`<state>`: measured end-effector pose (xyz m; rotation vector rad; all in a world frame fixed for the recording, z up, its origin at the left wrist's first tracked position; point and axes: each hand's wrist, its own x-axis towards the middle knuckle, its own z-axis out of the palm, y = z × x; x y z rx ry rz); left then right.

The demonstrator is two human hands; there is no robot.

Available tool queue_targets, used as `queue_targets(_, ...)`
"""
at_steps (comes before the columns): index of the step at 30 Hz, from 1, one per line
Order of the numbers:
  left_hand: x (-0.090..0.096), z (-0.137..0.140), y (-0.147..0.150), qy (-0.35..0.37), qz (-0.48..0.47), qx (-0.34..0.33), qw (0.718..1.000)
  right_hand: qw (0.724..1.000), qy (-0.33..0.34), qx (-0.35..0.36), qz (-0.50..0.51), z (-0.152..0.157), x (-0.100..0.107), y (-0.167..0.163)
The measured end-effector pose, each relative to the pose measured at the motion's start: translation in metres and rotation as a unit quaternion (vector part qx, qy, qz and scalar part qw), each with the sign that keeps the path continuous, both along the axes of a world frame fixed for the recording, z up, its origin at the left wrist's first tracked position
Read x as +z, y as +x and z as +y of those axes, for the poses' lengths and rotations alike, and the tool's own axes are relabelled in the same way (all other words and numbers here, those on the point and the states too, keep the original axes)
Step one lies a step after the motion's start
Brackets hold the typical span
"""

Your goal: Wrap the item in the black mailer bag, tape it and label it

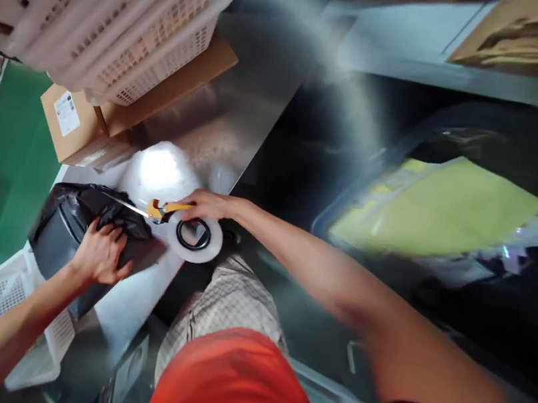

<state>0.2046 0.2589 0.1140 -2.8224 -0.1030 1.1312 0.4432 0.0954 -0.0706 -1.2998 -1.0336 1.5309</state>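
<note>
The left hand (pixel 100 256) presses down on a black bag (pixel 94 219), its grip spread flat and grasping nothing. This bag lies on the metal table (pixel 230 122) near the front edge. For a clean job, I think the hand must hold the bag firm. The right hand (pixel 207 206) closes its grip on the scissors (pixel 156 210), beside a tape roll (pixel 194 236). Boxes (pixel 78 126) behind leave little room.
</note>
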Motion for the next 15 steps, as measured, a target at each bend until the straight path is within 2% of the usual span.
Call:
queue_targets(3,0.001,0.011,0.045,0.091,-0.008,0.108,0.990,0.999,-0.022,-0.031,0.004,-0.064,0.002,-0.024)
queue_targets(6,0.002,0.026,0.081,0.169,-0.003,0.199,0.965,0.993,-0.044,-0.106,0.021,-0.113,0.002,-0.057)
queue_targets(8,0.001,0.033,0.092,0.188,-0.008,0.223,0.957,0.985,-0.053,-0.158,0.044,-0.136,0.001,-0.087)
queue_targets(11,-0.001,0.038,0.095,0.194,-0.018,0.237,0.952,0.974,-0.068,-0.200,0.079,-0.158,0.003,-0.150)
queue_targets(15,-0.004,0.037,0.091,0.200,-0.039,0.235,0.951,0.956,-0.092,-0.236,0.147,-0.167,0.015,-0.243)
